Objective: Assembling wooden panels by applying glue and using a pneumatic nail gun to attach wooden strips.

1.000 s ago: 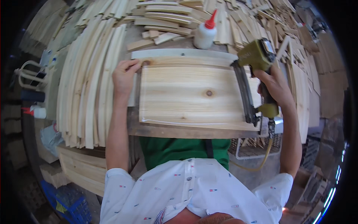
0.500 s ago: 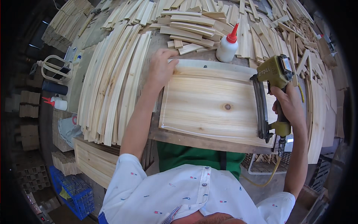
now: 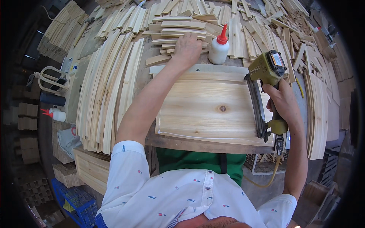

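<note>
My right hand [image 3: 282,99] grips the handle of an olive-green pneumatic nail gun [image 3: 262,68]. The gun is upright over the right end of a pale wooden panel [image 3: 205,102], which has a dark knot. A thin white line of glue runs along the panel's left and near edges. Beyond the panel's far edge, my left hand [image 3: 188,49] is at a pile of short wooden strips [image 3: 182,24], fingers bent over a wooden strip; the fingertips are partly hidden. Right of that hand stands a white glue bottle [image 3: 219,49] with a red nozzle.
Long wooden strips [image 3: 110,87] lie stacked to the left, and more boards [image 3: 316,114] on the right. A grey strip [image 3: 228,69] borders the panel's far edge. A yellow air hose [image 3: 268,182] hangs from the gun. A blue crate [image 3: 76,201] stands at lower left.
My left hand has left the panel's far-left corner and moved forward and right onto the pile of strips. The nail gun stays over the panel's right end. The whole view has shifted slightly.
</note>
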`<state>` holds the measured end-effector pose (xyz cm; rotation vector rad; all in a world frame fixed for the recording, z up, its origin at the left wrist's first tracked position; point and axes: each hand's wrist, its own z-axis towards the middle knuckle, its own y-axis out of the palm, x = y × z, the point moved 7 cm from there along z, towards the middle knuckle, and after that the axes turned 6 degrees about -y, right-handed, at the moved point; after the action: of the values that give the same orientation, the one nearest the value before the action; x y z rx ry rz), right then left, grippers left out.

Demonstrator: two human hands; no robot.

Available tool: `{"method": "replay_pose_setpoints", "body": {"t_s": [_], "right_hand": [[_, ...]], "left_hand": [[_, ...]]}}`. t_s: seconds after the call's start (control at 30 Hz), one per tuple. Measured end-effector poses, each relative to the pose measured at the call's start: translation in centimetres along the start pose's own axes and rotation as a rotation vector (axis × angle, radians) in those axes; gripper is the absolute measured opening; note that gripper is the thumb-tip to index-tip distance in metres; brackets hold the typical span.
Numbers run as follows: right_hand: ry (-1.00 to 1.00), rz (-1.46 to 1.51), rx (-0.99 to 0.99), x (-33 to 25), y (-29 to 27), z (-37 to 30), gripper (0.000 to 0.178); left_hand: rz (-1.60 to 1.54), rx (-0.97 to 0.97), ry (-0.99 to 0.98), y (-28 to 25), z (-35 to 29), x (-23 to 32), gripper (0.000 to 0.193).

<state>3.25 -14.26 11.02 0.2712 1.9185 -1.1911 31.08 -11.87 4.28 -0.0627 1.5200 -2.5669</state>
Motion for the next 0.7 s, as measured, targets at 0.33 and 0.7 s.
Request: {"method": "replay_pose_setpoints", "body": {"t_s": [0.33, 0.7], "right_hand": [[-0.039, 0.028, 0.015, -0.7, 0.3, -0.2, 0.027], [-0.036, 0.03, 0.016, 0.3, 0.0, -0.1, 0.027]], "left_hand": [[-0.141, 0.274, 0.148, -3.6, -2.7, -0.7, 0.008], [-0.547, -0.06, -0.344, -8.8, -17.6, 0.2, 0.018]]}}
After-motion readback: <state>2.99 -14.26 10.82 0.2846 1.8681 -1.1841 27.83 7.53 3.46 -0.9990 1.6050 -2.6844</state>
